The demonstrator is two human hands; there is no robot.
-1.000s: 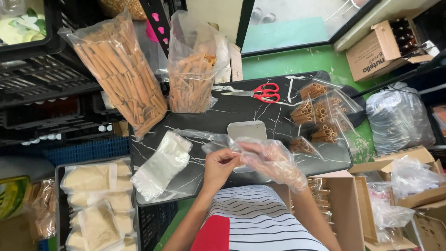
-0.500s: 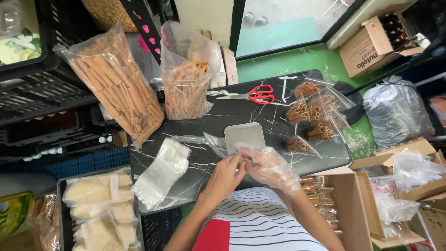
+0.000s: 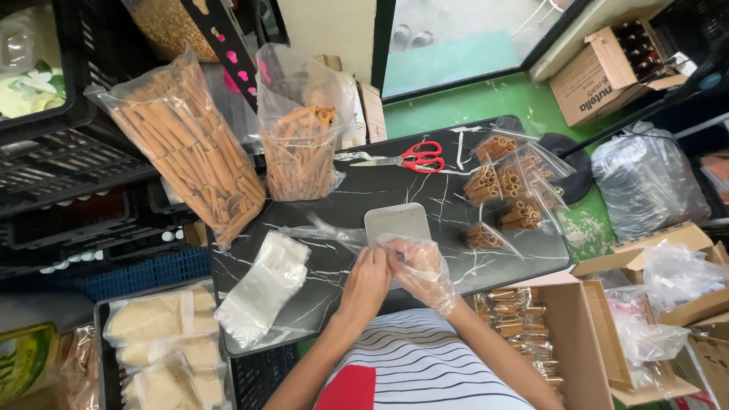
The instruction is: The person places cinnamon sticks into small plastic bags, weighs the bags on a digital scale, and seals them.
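My left hand [image 3: 366, 282] is bare and pinches the edge of the clear plastic glove [image 3: 422, 266] that covers my right hand [image 3: 419, 272]. Both hands meet over the near edge of a black marble-patterned table [image 3: 440, 190]. Just beyond them lies a small grey scale [image 3: 396, 222]. A crumpled clear bag [image 3: 323, 231] lies to the left of the hands, and a stack of empty clear bags [image 3: 262, 287] lies further left. Small packs of cinnamon sticks [image 3: 507, 188] sit at the right of the table.
Two big bags of cinnamon sticks [image 3: 194, 152] [image 3: 300, 144] stand at the table's far left. Red scissors [image 3: 414, 159] lie at the back. A cardboard box with filled packs [image 3: 524, 326] sits at my right, black crates [image 3: 68, 175] at left.
The view has shifted slightly. My hands have stayed together near the table's front edge, with the left hand still working at the glove on the right hand.
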